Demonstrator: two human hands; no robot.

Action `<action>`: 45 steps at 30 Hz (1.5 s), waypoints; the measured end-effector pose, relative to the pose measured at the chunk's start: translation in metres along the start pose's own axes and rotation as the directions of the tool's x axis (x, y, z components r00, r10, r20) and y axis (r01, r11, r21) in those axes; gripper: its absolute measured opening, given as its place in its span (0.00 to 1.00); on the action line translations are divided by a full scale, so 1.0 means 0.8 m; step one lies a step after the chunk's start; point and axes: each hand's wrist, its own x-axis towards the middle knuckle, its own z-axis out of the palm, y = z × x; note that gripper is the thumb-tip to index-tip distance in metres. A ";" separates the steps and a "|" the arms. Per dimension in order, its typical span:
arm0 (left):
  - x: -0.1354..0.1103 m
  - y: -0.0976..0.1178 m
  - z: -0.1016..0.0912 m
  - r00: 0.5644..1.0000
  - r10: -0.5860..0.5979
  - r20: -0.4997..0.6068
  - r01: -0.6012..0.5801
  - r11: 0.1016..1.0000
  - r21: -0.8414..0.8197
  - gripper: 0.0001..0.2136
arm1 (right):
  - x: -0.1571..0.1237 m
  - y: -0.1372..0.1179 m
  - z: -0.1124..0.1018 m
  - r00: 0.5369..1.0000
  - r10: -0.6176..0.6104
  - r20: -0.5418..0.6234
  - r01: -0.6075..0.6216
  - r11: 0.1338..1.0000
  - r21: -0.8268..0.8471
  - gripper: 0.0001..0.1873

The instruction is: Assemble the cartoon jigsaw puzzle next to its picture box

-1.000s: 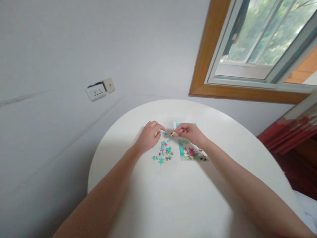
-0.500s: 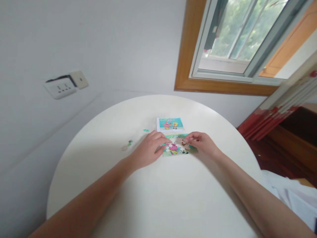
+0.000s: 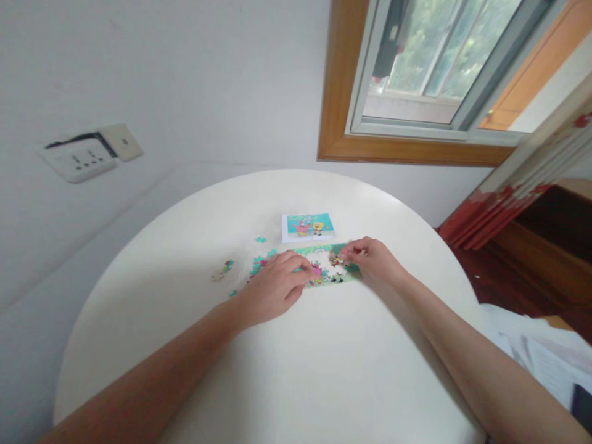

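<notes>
A partly built cartoon jigsaw puzzle (image 3: 326, 266) lies on the round white table (image 3: 287, 370). My right hand (image 3: 374, 259) pinches a small puzzle piece (image 3: 335, 259) and holds it down on the puzzle's right part. My left hand (image 3: 275, 287) rests curled at the puzzle's left edge, its fingertips on the puzzle; nothing shows inside it. Loose teal puzzle pieces (image 3: 259, 264) lie just left of that hand, partly hidden by it. Behind the puzzle sits the small puzzle box (image 3: 308, 226) with the same cartoon picture.
More loose pieces (image 3: 222, 271) lie farther left, and one (image 3: 261, 240) sits near the box. A wall socket (image 3: 78, 160) is on the left wall, a wood-framed window (image 3: 416, 80) behind the table. Red-patterned fabric (image 3: 509, 191) hangs at the right.
The view swung left and down. My right hand carried its piece from the loose pile onto the puzzle. My left hand moved from the loose pieces to the puzzle's left edge.
</notes>
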 end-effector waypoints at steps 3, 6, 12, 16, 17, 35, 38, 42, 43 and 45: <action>0.000 0.000 0.002 1.000 -0.006 0.011 0.006 1.000 -0.004 0.20 | 0.001 0.002 0.004 1.000 -0.007 0.028 0.007 1.000 0.006 0.16; 0.000 0.001 0.003 1.000 -0.010 0.023 0.010 1.000 -0.001 0.19 | 0.000 -0.001 0.007 0.999 -0.018 0.032 0.019 1.000 -0.012 0.15; -0.001 0.002 0.003 1.000 0.000 0.021 0.000 1.000 0.009 0.17 | -0.003 -0.009 0.007 0.998 -0.045 0.031 0.047 0.996 -0.077 0.11; -0.002 0.002 0.004 1.000 0.006 0.015 -0.006 1.000 0.013 0.17 | -0.005 -0.011 0.007 0.998 -0.055 0.025 0.057 0.992 -0.111 0.09; -0.002 0.003 0.004 1.000 0.007 0.015 -0.007 1.000 0.013 0.17 | -0.005 -0.011 0.007 0.998 -0.059 0.027 0.061 0.991 -0.119 0.09; 0.001 0.004 0.005 0.999 -0.001 0.042 0.000 1.000 0.021 0.16 | -0.009 -0.015 0.006 0.991 -0.130 0.015 0.126 0.923 -0.363 0.06; 0.001 0.004 0.004 0.999 -0.004 0.054 0.003 1.000 0.020 0.16 | -0.010 -0.018 0.006 0.992 -0.126 0.025 0.126 0.917 -0.379 0.05; 0.001 0.005 0.004 0.999 -0.003 0.053 0.002 1.000 0.021 0.15 | -0.010 -0.020 -0.001 0.993 -0.120 0.006 0.114 0.925 -0.364 0.06; 0.001 0.005 0.004 0.999 -0.003 0.051 0.002 1.000 0.020 0.15 | -0.010 -0.019 -0.004 0.993 -0.115 -0.001 0.107 0.927 -0.361 0.07; 0.001 0.004 0.005 0.999 -0.001 0.045 0.000 1.000 0.021 0.15 | -0.011 -0.019 -0.011 0.994 -0.108 -0.007 0.098 0.928 -0.360 0.08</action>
